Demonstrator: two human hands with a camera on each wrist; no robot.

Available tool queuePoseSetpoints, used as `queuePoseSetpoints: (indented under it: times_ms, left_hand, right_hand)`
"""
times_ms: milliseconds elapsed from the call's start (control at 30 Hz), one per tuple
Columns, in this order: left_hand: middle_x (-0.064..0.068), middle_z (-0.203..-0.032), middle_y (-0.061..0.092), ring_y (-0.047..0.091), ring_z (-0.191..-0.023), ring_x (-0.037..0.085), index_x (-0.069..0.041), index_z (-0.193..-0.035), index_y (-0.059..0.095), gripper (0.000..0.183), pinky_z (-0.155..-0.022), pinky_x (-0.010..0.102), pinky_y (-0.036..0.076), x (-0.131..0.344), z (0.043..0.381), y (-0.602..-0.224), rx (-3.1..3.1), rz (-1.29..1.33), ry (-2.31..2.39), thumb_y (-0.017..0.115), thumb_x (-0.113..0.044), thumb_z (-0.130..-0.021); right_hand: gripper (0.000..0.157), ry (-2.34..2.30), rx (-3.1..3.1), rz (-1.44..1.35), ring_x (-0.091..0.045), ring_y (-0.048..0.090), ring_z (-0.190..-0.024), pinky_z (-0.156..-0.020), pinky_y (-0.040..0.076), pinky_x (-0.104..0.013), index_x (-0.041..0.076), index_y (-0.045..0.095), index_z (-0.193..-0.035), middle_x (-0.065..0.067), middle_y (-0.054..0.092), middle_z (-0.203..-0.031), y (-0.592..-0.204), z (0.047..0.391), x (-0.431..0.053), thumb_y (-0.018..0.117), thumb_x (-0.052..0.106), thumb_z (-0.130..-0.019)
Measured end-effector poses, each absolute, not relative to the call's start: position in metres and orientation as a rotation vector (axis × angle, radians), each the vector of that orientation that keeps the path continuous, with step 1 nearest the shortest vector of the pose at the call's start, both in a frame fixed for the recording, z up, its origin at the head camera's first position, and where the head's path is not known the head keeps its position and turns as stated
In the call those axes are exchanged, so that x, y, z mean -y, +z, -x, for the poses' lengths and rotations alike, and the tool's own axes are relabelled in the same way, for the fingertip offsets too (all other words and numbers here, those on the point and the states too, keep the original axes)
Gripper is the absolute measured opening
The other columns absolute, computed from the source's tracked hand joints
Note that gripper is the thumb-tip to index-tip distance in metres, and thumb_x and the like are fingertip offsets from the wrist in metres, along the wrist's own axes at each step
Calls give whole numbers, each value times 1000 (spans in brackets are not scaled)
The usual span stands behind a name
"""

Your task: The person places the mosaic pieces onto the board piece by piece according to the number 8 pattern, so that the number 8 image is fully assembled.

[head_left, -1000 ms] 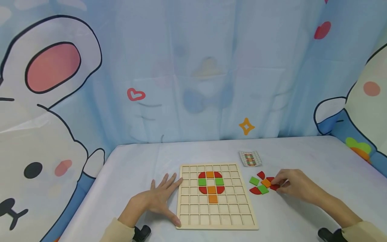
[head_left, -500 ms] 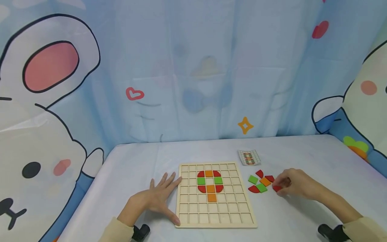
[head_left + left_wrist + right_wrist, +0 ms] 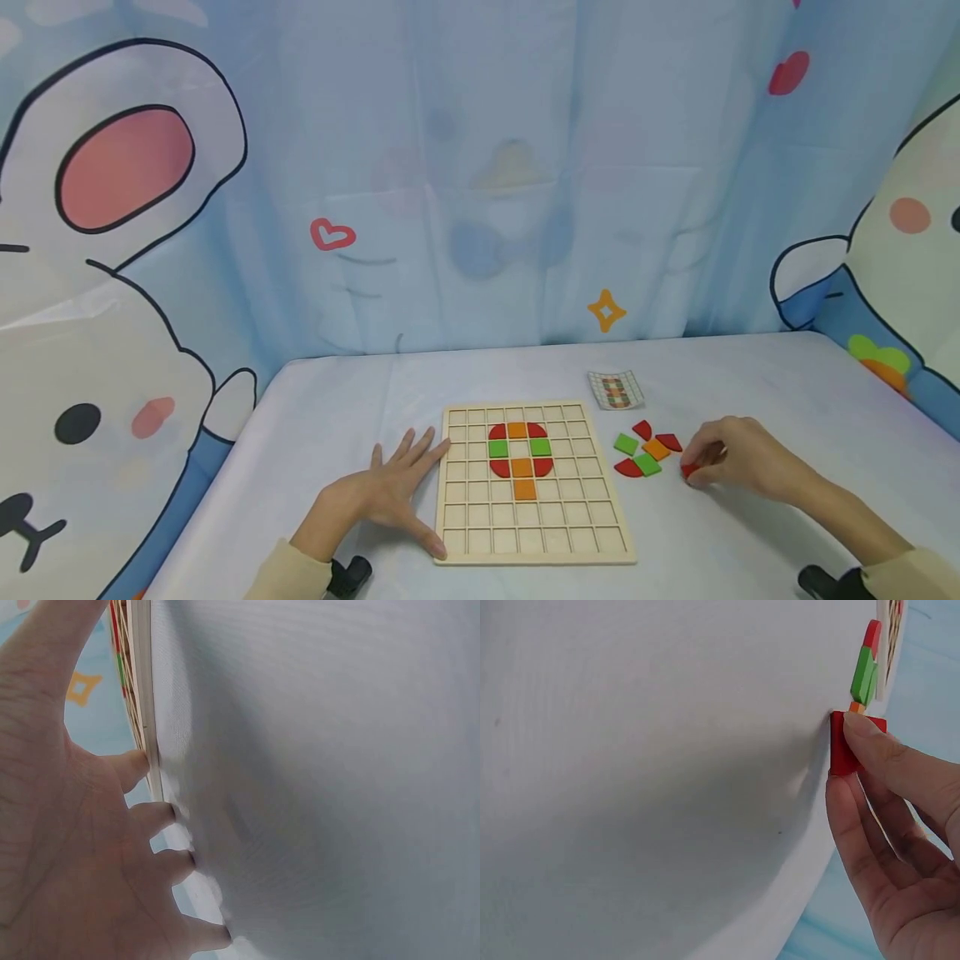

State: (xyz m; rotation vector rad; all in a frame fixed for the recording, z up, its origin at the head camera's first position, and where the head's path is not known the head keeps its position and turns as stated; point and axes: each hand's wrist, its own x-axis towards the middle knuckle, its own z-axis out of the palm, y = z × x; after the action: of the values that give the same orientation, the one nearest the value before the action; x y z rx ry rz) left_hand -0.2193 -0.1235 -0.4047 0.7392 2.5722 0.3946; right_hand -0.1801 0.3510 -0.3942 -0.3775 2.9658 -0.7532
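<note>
A square wooden grid board (image 3: 501, 542) lies on the white table with red, orange and green tiles set in its upper middle cells. At its left edge my left hand (image 3: 382, 493) is spread, thumb at the near corner and a fingertip at the left side; the left wrist view shows the fingers (image 3: 154, 817) straight along that edge. Right of the loose pieces, my right hand (image 3: 738, 458) pinches a red quarter-round tile (image 3: 841, 746) between thumb and fingers, low at the table. Its curved side is mostly hidden by the hand in the head view.
Loose pieces lie between board and right hand: a green tile (image 3: 626, 444), another green tile (image 3: 647, 464), an orange tile (image 3: 656, 450) and several red ones such as a red quarter-round piece (image 3: 628, 468). A small pattern card (image 3: 617, 390) lies behind them. A printed blue curtain (image 3: 480, 167) hangs behind.
My right hand has drawn the red tile slightly to the right, away from the loose pieces. The left hand stays at the board's edge. The head view has shifted slightly.
</note>
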Motion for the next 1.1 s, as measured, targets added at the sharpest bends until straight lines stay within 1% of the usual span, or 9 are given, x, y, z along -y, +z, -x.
queuePoseSetpoints:
  times_ms: [133,267,400,500,567,767,1000,1100]
  left_hand:
    - [13,-176,4,-2,-161,38,-22,-170,15,132,-119,77,2,125,220,-406,-2580,-748,397,93,-59,-70]
    - [13,-176,4,-2,-161,38,-21,-170,15,132,-119,77,1,126,220,-407,-2584,-757,402,93,-59,-70]
    - [12,-176,3,-3,-161,38,-22,-170,15,132,-119,77,1,126,220,-408,-2581,-754,406,93,-59,-70]
    - [13,-176,3,-2,-161,38,-22,-170,15,132,-119,77,0,126,220,-409,-2580,-755,410,93,-59,-71]
    - [14,-176,3,-2,-161,39,-22,-170,15,131,-119,77,0,127,221,-409,-2578,-761,417,93,-59,-71]
    - [14,-176,2,-3,-161,39,-21,-170,15,131,-118,78,-1,127,220,-409,-2578,-773,428,93,-58,-71]
    - [14,-176,3,-3,-161,39,-21,-170,15,130,-118,78,-1,127,221,-409,-2582,-779,415,92,-59,-72]
    - [13,-176,3,-3,-161,38,-22,-170,15,130,-118,78,-1,126,222,-409,-2582,-778,413,92,-58,-72]
  right_hand:
    - [18,-768,-2946,445,-10,56,-71,-67,57,-20,10,76,-85,7,68,-80,-391,178,-344,89,-1,-79]
    - [17,-833,-2919,532,-6,57,-73,-70,58,-21,8,77,-91,8,69,-83,-385,176,-328,88,0,-80]
    - [17,-917,-2912,638,-4,58,-78,-71,58,-22,8,81,-96,9,69,-88,-379,174,-304,87,3,-82]
    - [16,-993,-2890,696,-3,58,-79,-71,58,-23,9,82,-97,10,69,-88,-375,173,-284,87,4,-83]
    - [16,-1060,-2839,734,-4,58,-78,-71,58,-23,8,82,-99,9,69,-89,-375,173,-270,86,3,-84]
    - [15,-1188,-2705,803,-4,63,-81,-73,60,-24,6,80,-101,8,71,-93,-381,174,-237,84,2,-86]
    - [17,-1154,-2745,853,-4,62,-82,-74,59,-22,7,82,-101,8,72,-92,-392,186,-212,82,-2,-87]
    - [18,-1126,-2769,860,-4,60,-80,-71,58,-22,7,83,-101,7,73,-91,-396,190,-207,82,-3,-87]
